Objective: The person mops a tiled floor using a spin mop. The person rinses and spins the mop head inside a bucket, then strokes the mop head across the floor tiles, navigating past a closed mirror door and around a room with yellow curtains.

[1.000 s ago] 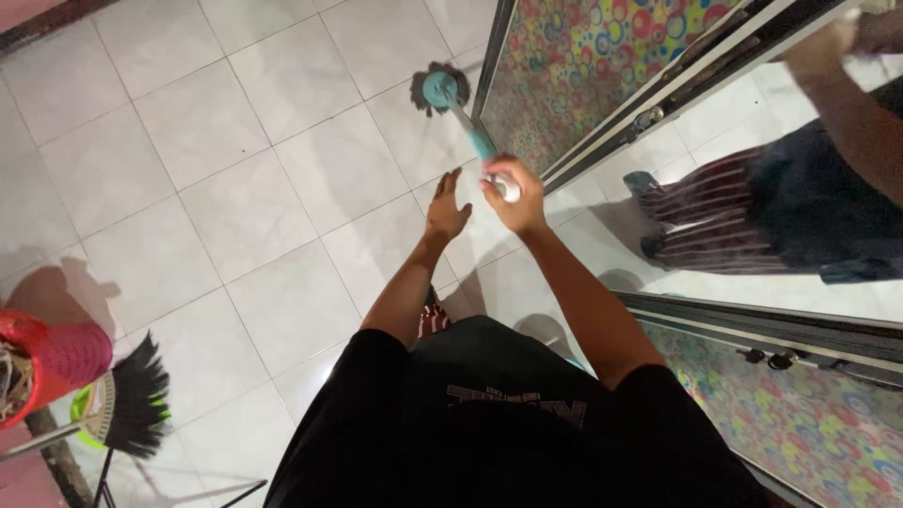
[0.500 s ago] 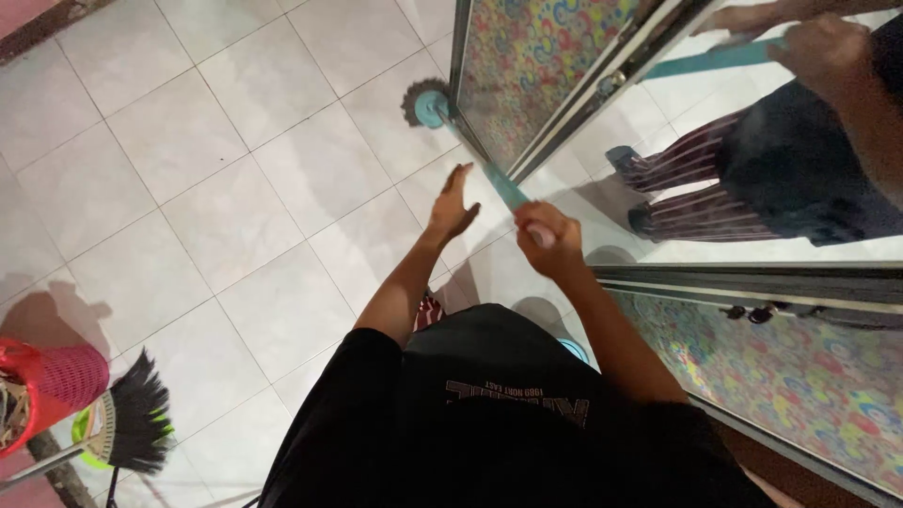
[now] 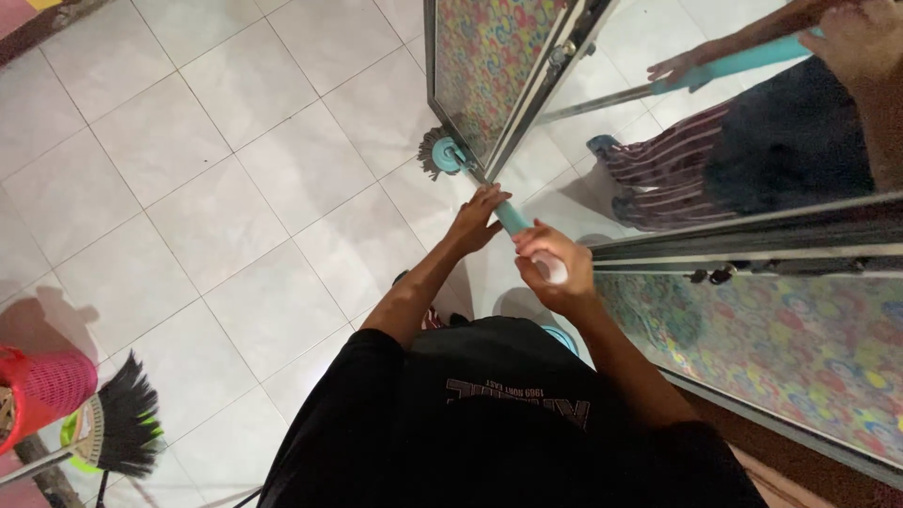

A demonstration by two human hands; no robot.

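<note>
Mop (image 3: 442, 152) in both our hands, head down on the white tile floor (image 3: 216, 188), right at the bottom edge of the patterned panel (image 3: 484, 66). Its round grey-fringed head with a teal hub sits at about 11 o'clock from our hands. Teal handle (image 3: 513, 218) runs from the head back toward 5 o'clock, up to us.

Left hand (image 3: 475, 221) sits lower on the handle, fingers loosely curled and touching it; we can't tell if it's a full grip. Right hand (image 3: 555, 268) is closed around the white top end of the handle, just at 4 o'clock from the left hand. Both forearms reach out from our black shirt (image 3: 489, 423) at 6 o'clock.

Mirror (image 3: 734, 122) at 2 o'clock from the hands shows a reflection: arm, teal handle, dark top, striped trousers. Below it runs a dark frame rail (image 3: 752, 249), and below that another panel (image 3: 790, 348) with the same coloured circle pattern, at 4 o'clock.

Far out at 8 o'clock, by the frame's lower left edge: a black-bristled broom (image 3: 122, 423) lying on the floor, touching or overlapping a green piece under it, and just beside it at 9 o'clock a red mesh basket (image 3: 42, 390). Both are well apart from the mop.
</note>
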